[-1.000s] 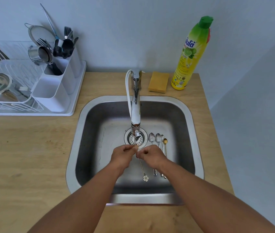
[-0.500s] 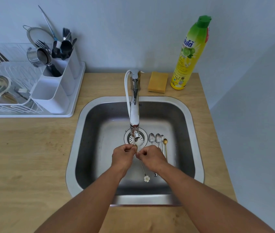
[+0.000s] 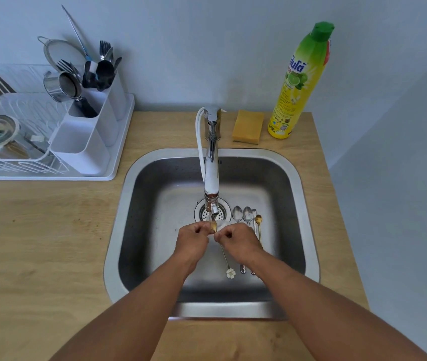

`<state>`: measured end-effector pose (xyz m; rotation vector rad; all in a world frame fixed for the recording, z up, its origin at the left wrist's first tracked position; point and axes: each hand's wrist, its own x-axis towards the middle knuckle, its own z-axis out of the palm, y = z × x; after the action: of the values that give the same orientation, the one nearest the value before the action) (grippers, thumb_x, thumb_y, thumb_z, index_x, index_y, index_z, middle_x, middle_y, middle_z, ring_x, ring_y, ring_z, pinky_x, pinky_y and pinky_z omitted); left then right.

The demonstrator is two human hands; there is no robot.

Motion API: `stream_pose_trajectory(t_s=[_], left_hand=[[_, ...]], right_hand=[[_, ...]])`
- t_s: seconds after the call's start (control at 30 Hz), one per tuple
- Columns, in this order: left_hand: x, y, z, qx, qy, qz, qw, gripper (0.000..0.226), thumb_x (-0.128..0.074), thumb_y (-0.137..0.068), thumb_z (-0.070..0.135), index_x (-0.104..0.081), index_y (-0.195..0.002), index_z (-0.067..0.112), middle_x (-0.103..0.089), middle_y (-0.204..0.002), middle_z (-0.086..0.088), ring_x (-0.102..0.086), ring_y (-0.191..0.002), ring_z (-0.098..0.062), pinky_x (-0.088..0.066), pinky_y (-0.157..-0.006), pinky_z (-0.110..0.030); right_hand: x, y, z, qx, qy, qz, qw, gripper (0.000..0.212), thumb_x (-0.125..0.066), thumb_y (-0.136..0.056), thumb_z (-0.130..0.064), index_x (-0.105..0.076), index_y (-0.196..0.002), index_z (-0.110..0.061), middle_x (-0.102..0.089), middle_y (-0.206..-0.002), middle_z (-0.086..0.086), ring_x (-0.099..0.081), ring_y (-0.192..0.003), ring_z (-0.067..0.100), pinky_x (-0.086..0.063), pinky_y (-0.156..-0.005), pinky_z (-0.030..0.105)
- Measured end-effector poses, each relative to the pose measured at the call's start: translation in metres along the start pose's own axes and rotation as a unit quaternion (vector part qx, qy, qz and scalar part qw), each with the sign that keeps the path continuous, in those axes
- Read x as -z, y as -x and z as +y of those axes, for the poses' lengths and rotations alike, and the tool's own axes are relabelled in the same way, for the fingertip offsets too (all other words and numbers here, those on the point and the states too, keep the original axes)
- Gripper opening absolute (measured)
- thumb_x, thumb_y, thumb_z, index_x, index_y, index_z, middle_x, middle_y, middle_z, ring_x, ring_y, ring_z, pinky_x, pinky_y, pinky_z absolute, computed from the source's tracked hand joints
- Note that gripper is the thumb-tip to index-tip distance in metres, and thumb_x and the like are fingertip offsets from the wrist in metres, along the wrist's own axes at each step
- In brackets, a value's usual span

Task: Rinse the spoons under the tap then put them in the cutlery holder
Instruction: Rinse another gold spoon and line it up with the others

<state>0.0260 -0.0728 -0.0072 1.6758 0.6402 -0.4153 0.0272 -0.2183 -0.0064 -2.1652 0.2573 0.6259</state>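
Spoon under the tap, pinched by both hands over the sink.

Left hand and right hand meet just below the spout, fingers curled and gripping the spoon near its gold bowl; its thin handle runs down toward the person, ending in a flower charm. Four more spoons lie just right of the drain, handles toward the person, nearest the right hand. The holder stands well off to the far left, so the left hand looks better placed to carry.
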Motion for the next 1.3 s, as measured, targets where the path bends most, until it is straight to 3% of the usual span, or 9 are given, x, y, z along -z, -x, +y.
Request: stream_pose_trajectory(t_s=[0.13,0.23,0.33,0.43,0.6,0.77,0.97,1.2,1.3], left_hand=[[0.007,-0.002,-0.005,-0.002,0.007,-0.055,0.998,0.02,-0.062,-0.101,0.014,-0.078,-0.11,0.022,-0.067,-0.065,0.022,-0.055,-0.062,0.002,-0.043,-0.056,-0.013],[0.015,-0.003,-0.007,0.027,0.019,-0.124,0.992,0.023,-0.062,-0.103,0.019,-0.075,-0.121,0.023,-0.061,-0.081,0.006,-0.043,-0.074,-0.013,-0.041,-0.061,-0.023],[0.022,-0.005,-0.008,0.03,0.009,-0.177,0.984,0.022,-0.064,-0.102,0.028,-0.076,-0.12,0.03,-0.061,-0.092,0.004,-0.041,-0.08,-0.015,-0.041,-0.066,-0.026],[0.022,-0.006,-0.007,0.021,0.0,-0.168,0.986,0.017,-0.067,-0.099,0.033,-0.078,-0.112,0.034,-0.068,-0.099,0.007,-0.048,-0.087,-0.016,-0.044,-0.07,-0.029],[0.017,-0.005,-0.002,0.033,0.029,-0.153,0.987,0.024,-0.062,-0.101,0.039,-0.08,-0.107,0.026,-0.069,-0.079,0.009,-0.05,-0.083,-0.014,-0.043,-0.062,-0.025],[0.012,-0.004,0.008,0.055,-0.005,-0.139,0.989,0.034,-0.054,-0.103,0.045,-0.079,-0.104,0.022,-0.067,-0.089,-0.002,-0.058,-0.084,-0.017,-0.042,-0.068,-0.031],[0.009,-0.004,0.016,0.086,-0.02,-0.103,0.991,0.039,-0.055,-0.101,0.046,-0.074,-0.089,0.015,-0.063,-0.072,0.002,-0.057,-0.07,-0.014,-0.034,-0.059,-0.029],[0.013,0.0,0.015,0.086,0.039,-0.074,0.993,0.024,-0.065,-0.099,0.037,-0.077,-0.1,0.016,-0.068,-0.083,0.002,-0.057,-0.075,-0.012,-0.038,-0.057,-0.028],[0.015,0.005,0.01,0.058,0.021,-0.091,0.994,0.013,-0.069,-0.097,0.028,-0.079,-0.101,0.021,-0.071,-0.085,0.005,-0.055,-0.077,-0.011,-0.04,-0.06,-0.024]], right_hand=[[0.004,0.001,-0.001,0.014,-0.027,-0.039,0.999,0.023,-0.071,-0.093,-0.039,-0.077,-0.071,-0.032,-0.073,-0.07,-0.01,-0.064,-0.066,0.006,-0.053,-0.068,0.03],[0.015,0.004,-0.002,0.027,-0.045,-0.09,0.995,0.02,-0.072,-0.094,-0.034,-0.079,-0.076,-0.033,-0.076,-0.08,-0.02,-0.069,-0.081,-0.002,-0.048,-0.073,0.02],[0.023,0.006,-0.001,0.03,-0.038,-0.119,0.992,0.018,-0.07,-0.096,-0.035,-0.08,-0.082,-0.031,-0.078,-0.09,-0.014,-0.071,-0.093,0.003,-0.051,-0.081,0.022],[0.024,0.008,-0.001,0.039,-0.039,-0.108,0.993,0.018,-0.069,-0.097,-0.037,-0.081,-0.085,-0.029,-0.078,-0.088,-0.011,-0.071,-0.089,0.005,-0.05,-0.076,0.021],[0.017,0.007,0.0,0.05,-0.032,-0.087,0.994,0.025,-0.067,-0.097,-0.037,-0.076,-0.074,-0.033,-0.064,-0.058,-0.022,-0.055,-0.055,-0.007,-0.043,-0.06,0.02],[0.014,0.008,0.002,0.069,-0.014,-0.067,0.995,0.031,-0.067,-0.096,-0.038,-0.073,-0.067,-0.044,-0.065,-0.061,-0.016,-0.055,-0.056,-0.003,-0.045,-0.057,0.02],[0.01,0.008,0.003,0.08,-0.005,-0.057,0.995,0.026,-0.064,-0.096,-0.042,-0.073,-0.071,-0.039,-0.07,-0.074,-0.002,-0.057,-0.063,0.006,-0.048,-0.062,0.028],[0.009,0.008,0.001,0.072,-0.01,-0.039,0.997,0.029,-0.062,-0.1,-0.032,-0.071,-0.074,-0.039,-0.071,-0.08,-0.02,-0.063,-0.077,-0.006,-0.044,-0.069,0.016],[0.012,0.01,-0.001,0.062,-0.03,-0.05,0.996,0.027,-0.06,-0.102,-0.034,-0.073,-0.079,-0.033,-0.069,-0.071,-0.026,-0.06,-0.067,-0.016,-0.038,-0.062,0.009]])
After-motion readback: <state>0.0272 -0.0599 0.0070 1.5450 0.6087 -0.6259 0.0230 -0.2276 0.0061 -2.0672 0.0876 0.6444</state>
